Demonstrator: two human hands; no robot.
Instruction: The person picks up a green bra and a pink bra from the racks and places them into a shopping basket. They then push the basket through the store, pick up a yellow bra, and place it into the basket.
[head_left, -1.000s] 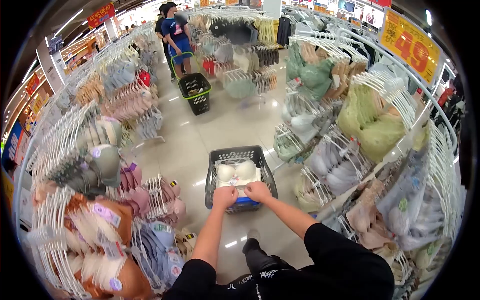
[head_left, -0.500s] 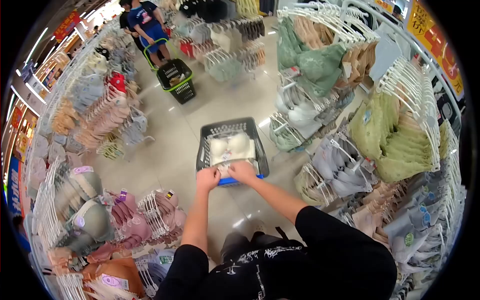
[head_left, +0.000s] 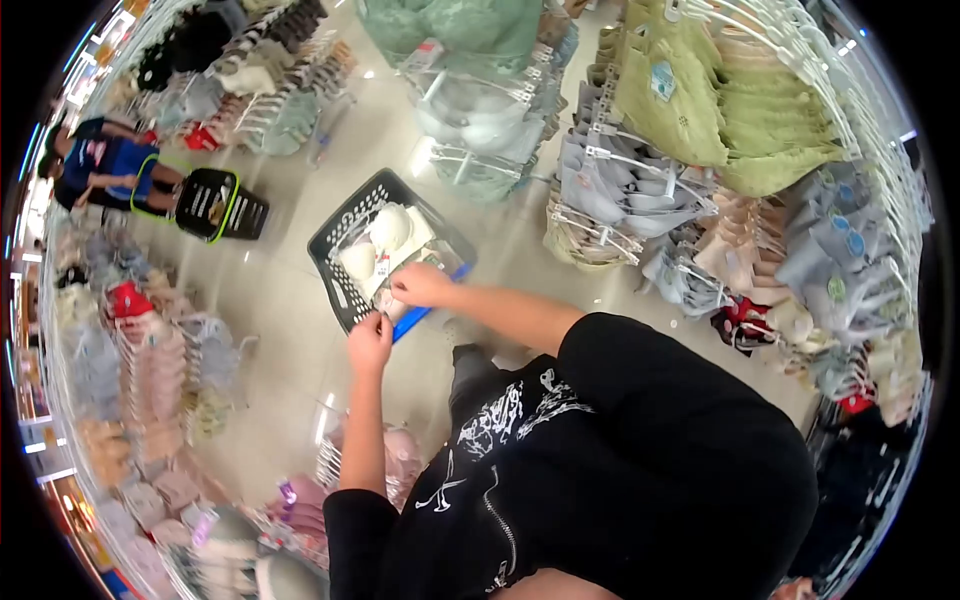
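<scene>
A dark grey shopping basket with a blue strip on its near edge stands in front of me. White bras with a price tag lie inside it on pale packages. At the near left corner of the basket is my left hand, its fingers curled closed. My right hand is closed too, farther right above the near side of the basket. Whatever either hand grips is hidden under the fingers.
Racks of green lace bras and grey bras stand at the right. More racks line the left. A person stands at the upper left beside a black and green basket.
The view has turned, so the racks and the other person's basket appear shifted left and tilted. My basket now sits farther left and slanted, with both hands still near its edge.
</scene>
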